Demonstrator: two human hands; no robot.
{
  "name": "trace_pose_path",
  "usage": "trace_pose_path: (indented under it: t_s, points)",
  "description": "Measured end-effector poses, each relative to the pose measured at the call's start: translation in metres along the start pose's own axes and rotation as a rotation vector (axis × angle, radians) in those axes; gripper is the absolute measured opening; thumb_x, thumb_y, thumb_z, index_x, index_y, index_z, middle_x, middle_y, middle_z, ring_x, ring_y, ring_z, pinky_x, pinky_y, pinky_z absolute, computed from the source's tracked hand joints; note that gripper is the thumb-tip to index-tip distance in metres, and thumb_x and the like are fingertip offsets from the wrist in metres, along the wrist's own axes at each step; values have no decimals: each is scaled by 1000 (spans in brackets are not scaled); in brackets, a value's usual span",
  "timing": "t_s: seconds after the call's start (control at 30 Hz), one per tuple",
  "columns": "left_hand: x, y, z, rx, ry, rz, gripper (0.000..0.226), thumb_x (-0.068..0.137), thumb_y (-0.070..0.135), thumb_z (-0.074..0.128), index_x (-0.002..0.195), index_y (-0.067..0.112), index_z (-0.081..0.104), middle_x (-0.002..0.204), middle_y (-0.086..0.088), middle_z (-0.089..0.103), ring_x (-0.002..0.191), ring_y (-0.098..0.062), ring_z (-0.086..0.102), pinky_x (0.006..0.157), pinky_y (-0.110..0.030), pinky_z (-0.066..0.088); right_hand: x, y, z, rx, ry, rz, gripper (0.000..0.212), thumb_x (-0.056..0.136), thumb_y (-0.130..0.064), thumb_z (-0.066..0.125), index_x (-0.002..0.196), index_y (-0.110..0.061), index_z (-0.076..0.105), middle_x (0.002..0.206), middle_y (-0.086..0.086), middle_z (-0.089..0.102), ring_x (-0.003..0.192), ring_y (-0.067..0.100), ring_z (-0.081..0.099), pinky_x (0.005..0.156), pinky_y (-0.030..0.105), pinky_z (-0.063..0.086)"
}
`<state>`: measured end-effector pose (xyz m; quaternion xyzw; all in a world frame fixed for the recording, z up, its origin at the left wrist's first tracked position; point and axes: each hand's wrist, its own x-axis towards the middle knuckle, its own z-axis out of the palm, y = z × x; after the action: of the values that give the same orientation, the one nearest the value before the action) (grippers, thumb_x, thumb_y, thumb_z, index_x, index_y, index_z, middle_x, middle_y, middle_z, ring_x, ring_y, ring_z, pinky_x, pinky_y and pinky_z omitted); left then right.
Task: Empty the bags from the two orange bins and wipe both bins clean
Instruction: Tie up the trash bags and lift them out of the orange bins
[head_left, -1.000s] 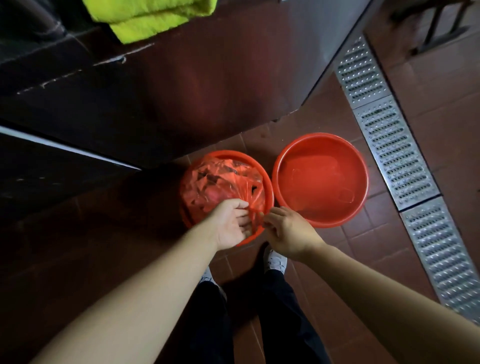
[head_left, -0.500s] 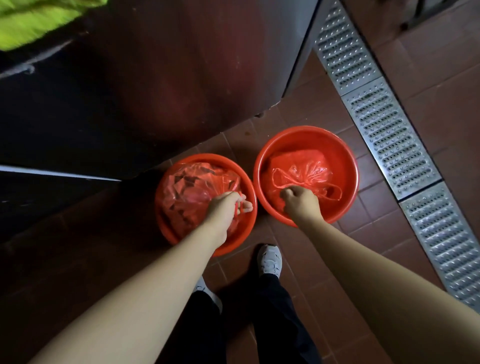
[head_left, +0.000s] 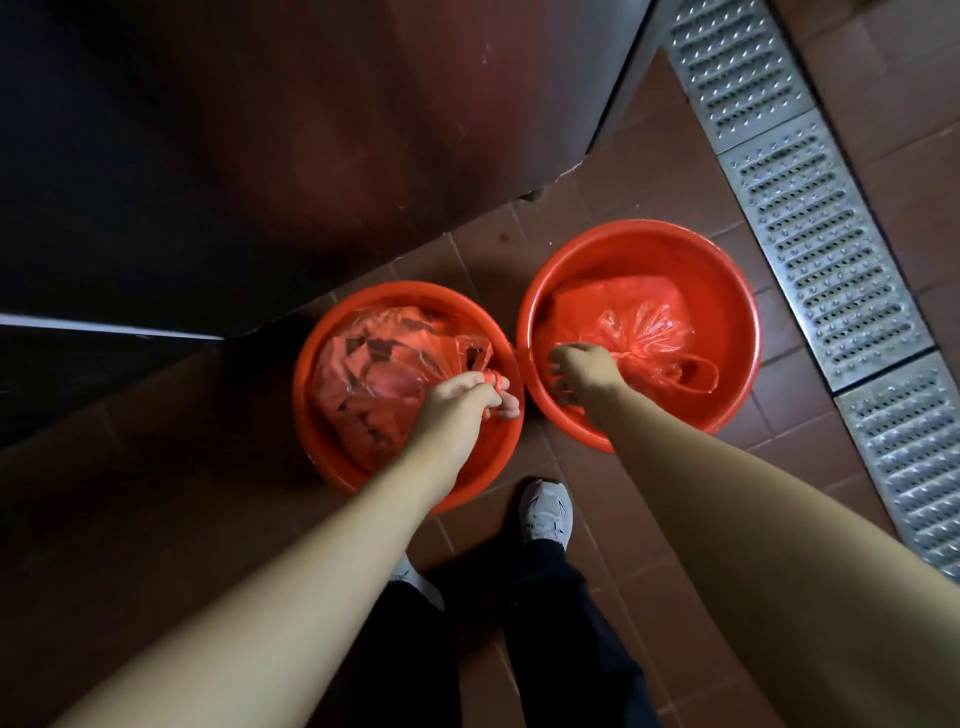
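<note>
bags (head_left: 387, 374) in unlabelled orange bins (head_left: 727, 270), hands (head_left: 460, 402) gripping.

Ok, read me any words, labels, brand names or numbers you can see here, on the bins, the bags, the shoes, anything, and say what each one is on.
None: no readable text in this view.
Left bin and right bin: plain, no label.
Left bag and right bag: dark patches show through the left bag, nothing legible.
Shoe: dark markings, too small to read as a brand.
Drain grate: only perforations.

Bagged bins (head_left: 332, 364) (head_left: 727, 270) side by side
</note>
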<state>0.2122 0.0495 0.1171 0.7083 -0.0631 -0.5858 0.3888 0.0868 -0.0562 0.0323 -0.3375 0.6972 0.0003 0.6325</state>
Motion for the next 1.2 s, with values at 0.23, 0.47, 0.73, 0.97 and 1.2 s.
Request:
trace_pose_path:
  t_s: [0.23,0.47,0.73,0.97,1.2]
  points:
    - [-20,29,-37,4,98,-28,14,83,-3,53,84,2,66,66,-9,67,65,-19,64,61,-16,45,-40,-15,-45,-12,280,-36,27,86,-34,55,90,-11,68,81,8,69,79,32,68,89,50,56]
    - [-45,50,-58,83,99,-31,17,65,21,60,74,17,73,75,-7,73,84,-24,66,96,-41,45,-74,-31,-76,18,311,-125,24,84,-37,54,84,-17,66,81,5,70,79,29,68,87,49,57]
    - [-75,76,-54,26,163,-7,18,68,15,61,82,9,70,73,-7,71,80,-23,64,96,-41,47,-118,-36,-91,107,332,-162,27,77,-36,51,69,-15,65,54,-3,62,56,20,59,59,34,49]
    - [-124,117,-60,169,169,50,13,83,14,60,88,8,70,73,11,73,77,0,65,79,-20,40,-190,-75,-101,28,309,-278,13,73,-29,49,64,-20,52,46,-4,42,45,15,38,53,30,34]
    - [-194,164,-70,396,196,149,16,77,25,59,76,9,59,64,0,57,59,-19,51,57,-33,42,-287,-123,-108,-483,337,-456,28,91,-25,52,67,-10,52,57,2,52,56,19,48,53,34,31]
